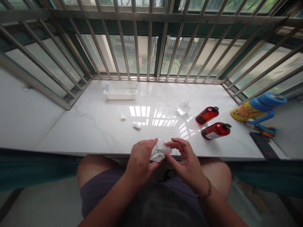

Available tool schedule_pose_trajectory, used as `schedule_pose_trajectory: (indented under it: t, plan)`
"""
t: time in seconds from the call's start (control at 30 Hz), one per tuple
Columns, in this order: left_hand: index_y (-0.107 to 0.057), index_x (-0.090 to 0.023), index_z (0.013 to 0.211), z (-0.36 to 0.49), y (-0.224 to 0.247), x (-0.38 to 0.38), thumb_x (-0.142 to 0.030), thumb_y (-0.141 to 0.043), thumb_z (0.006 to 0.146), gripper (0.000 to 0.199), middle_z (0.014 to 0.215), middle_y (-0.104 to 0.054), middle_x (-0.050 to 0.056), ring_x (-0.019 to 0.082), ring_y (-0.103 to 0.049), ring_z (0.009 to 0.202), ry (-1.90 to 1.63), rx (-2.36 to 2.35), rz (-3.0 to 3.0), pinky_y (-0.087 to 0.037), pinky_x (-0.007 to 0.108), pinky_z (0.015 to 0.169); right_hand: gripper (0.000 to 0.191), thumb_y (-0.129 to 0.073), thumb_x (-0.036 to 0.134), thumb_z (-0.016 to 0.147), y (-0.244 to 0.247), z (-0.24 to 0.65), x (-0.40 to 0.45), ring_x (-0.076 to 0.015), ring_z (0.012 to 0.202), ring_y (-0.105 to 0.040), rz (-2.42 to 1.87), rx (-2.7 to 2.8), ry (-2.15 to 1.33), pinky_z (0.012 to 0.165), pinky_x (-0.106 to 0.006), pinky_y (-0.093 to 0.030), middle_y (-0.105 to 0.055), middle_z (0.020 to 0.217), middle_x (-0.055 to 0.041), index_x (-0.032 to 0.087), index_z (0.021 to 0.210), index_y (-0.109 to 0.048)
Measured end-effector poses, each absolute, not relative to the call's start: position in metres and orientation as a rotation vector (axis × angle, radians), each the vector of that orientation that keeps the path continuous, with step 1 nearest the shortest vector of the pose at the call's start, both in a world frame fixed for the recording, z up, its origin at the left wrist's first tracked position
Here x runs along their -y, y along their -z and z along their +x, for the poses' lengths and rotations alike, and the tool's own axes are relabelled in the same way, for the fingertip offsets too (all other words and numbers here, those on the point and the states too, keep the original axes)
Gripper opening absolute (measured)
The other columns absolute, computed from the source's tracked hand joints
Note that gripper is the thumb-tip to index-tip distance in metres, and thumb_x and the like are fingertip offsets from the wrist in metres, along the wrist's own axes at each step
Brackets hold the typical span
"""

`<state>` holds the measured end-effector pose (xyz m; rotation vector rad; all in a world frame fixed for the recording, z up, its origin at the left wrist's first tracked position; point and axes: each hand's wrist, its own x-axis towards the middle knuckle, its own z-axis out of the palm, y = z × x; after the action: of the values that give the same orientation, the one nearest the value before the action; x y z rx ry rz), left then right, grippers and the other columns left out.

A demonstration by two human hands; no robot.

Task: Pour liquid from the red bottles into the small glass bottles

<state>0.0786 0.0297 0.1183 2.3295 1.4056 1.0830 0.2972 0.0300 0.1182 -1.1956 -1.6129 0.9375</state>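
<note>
We hold a small clear plastic bottle point(163, 150) at bottom centre, over our lap

Our left hand point(140, 159) is clenched around crumpled clear wrap point(156, 155) on the bottle, and our right hand point(187, 160) pinches the bottle's end between thumb and fingers, just past the front edge of the white marble sill point(94, 132). Farther up the sill lie a white plastic basket point(120, 92) at upper centre-left, two tissue scraps point(136, 126), a clear plastic piece point(183, 108), and two red bottles point(207, 115) with black caps at right.
</note>
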Motion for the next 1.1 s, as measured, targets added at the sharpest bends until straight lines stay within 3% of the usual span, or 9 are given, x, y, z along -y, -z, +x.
schedule_pose_trajectory:
  t: [0.17, 0.37, 0.57, 0.63, 0.73, 0.8, 0.97, 1.1]
  plan:
    - [-0.038, -0.03, 0.163, 0.076, -0.122, -0.021, -0.033, -0.072, 0.103, 0.069, 0.134, -0.073, 0.012, 0.034, -0.071, 0.123, -1.074, -1.432, 2.4, -0.055, 0.051, 0.105, 0.06, -0.082, 0.042, 0.095, -0.119, 0.293, -0.031, -0.0277, 0.107, -0.073, -1.27, 1.635, -0.889, 0.104, -0.053, -0.06, -0.074, 0.12, -0.0072, 0.034, 0.144, -0.049]
    - [-0.039, -0.03, 0.162, 0.071, -0.119, -0.021, -0.031, -0.074, 0.1, 0.072, 0.138, -0.072, 0.013, 0.036, -0.069, 0.126, -1.058, -1.481, 2.39, -0.054, 0.053, 0.105, 0.084, -0.087, 0.044, 0.09, -0.124, 0.29, -0.026, -0.0307, 0.134, -0.065, -1.241, 1.554, -1.093, 0.121, -0.059, -0.049, -0.07, 0.141, -0.0097, 0.036, 0.156, -0.035]
    - [-0.045, -0.033, 0.157, 0.069, -0.114, -0.024, -0.032, -0.085, 0.092, 0.077, 0.136, -0.072, 0.011, 0.036, -0.069, 0.124, -1.135, -1.545, 2.225, -0.057, 0.055, 0.106, 0.083, -0.082, 0.045, 0.094, -0.12, 0.291, -0.025, -0.0271, 0.108, -0.069, -1.301, 1.522, -1.051, 0.115, -0.059, -0.052, -0.073, 0.113, -0.0053, 0.034, 0.158, -0.03]
    - [-0.047, -0.033, 0.156, 0.069, -0.114, -0.024, -0.031, -0.088, 0.089, 0.078, 0.136, -0.071, 0.011, 0.036, -0.068, 0.125, -1.154, -1.551, 2.137, -0.058, 0.055, 0.106, 0.081, -0.08, 0.045, 0.096, -0.121, 0.288, -0.025, -0.0286, 0.122, -0.067, -1.263, 1.502, -1.05, 0.117, -0.058, -0.051, -0.07, 0.13, -0.0095, 0.035, 0.159, -0.029]
    - [-0.049, -0.033, 0.154, 0.07, -0.114, -0.022, -0.032, -0.091, 0.086, 0.08, 0.136, -0.07, 0.01, 0.035, -0.068, 0.126, -1.173, -1.555, 2.017, -0.058, 0.055, 0.108, 0.073, -0.071, 0.043, 0.101, -0.124, 0.285, -0.023, -0.0303, 0.154, -0.048, -1.181, 1.47, -1.052, 0.129, -0.061, -0.038, -0.051, 0.164, -0.013, 0.037, 0.159, -0.027]
    - [-0.051, -0.032, 0.152, 0.071, -0.114, -0.021, -0.033, -0.093, 0.083, 0.08, 0.138, -0.07, 0.01, 0.035, -0.069, 0.127, -1.162, -1.529, 1.928, -0.058, 0.054, 0.108, 0.07, -0.065, 0.042, 0.104, -0.124, 0.283, -0.023, -0.0297, 0.161, -0.04, -1.116, 1.482, -1.104, 0.134, -0.063, -0.029, -0.046, 0.169, -0.012, 0.038, 0.161, -0.025]
    - [-0.054, -0.033, 0.148, 0.075, -0.116, -0.02, -0.029, -0.1, 0.073, 0.088, 0.134, -0.074, 0.007, 0.031, -0.072, 0.122, -1.062, -1.426, 1.689, -0.061, 0.046, 0.102, 0.072, -0.065, 0.039, 0.105, -0.114, 0.28, -0.025, -0.0286, 0.156, -0.046, -1.084, 1.465, -1.196, 0.131, -0.065, -0.034, -0.068, 0.145, -0.0097, 0.038, 0.163, -0.024]
    - [-0.056, -0.032, 0.146, 0.076, -0.117, -0.018, -0.024, -0.097, 0.073, 0.084, 0.133, -0.074, 0.007, 0.03, -0.073, 0.121, -1.063, -1.415, 1.655, -0.06, 0.047, 0.103, 0.074, -0.077, 0.038, 0.097, -0.109, 0.276, -0.026, -0.029, 0.138, -0.062, -1.184, 1.383, -1.118, 0.129, -0.063, -0.038, -0.069, 0.129, -0.0074, 0.038, 0.157, -0.035]
